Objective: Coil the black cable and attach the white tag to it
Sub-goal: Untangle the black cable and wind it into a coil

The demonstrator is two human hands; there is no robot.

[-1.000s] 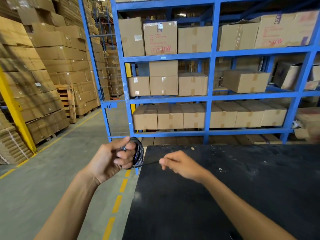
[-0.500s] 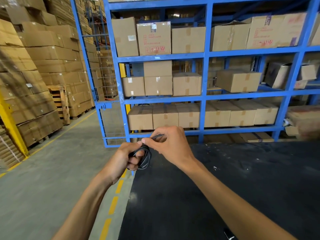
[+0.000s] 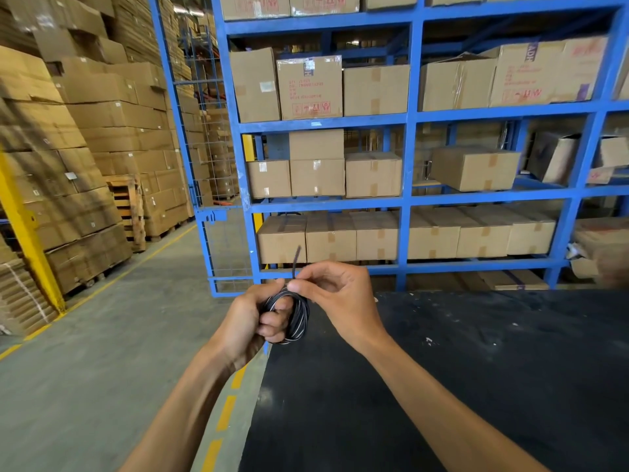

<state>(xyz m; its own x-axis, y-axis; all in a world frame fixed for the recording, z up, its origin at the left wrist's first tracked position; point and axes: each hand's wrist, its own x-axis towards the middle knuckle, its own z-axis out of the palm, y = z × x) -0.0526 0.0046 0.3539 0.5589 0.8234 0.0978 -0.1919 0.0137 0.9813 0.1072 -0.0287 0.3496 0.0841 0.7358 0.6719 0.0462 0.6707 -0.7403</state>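
The black cable (image 3: 299, 318) is wound into a small coil of several loops, held above the left edge of the black table (image 3: 476, 386). My left hand (image 3: 250, 321) is closed around the coil's left side, fingers through the loops. My right hand (image 3: 335, 301) pinches the cable's loose end at the top of the coil between thumb and forefinger. That end sticks up as a short stub (image 3: 295, 262). No white tag is visible.
A blue shelving rack (image 3: 405, 202) filled with cardboard boxes stands behind the table. Stacked cartons on pallets (image 3: 85, 165) line the left side past a yellow post (image 3: 23, 226). Grey concrete floor with a dashed yellow line (image 3: 224, 413) runs left of the table.
My right hand swung from the right, where it pulled the cable taut, up and over to the top of the coil, winding the slack on. Only a short stub is left loose.
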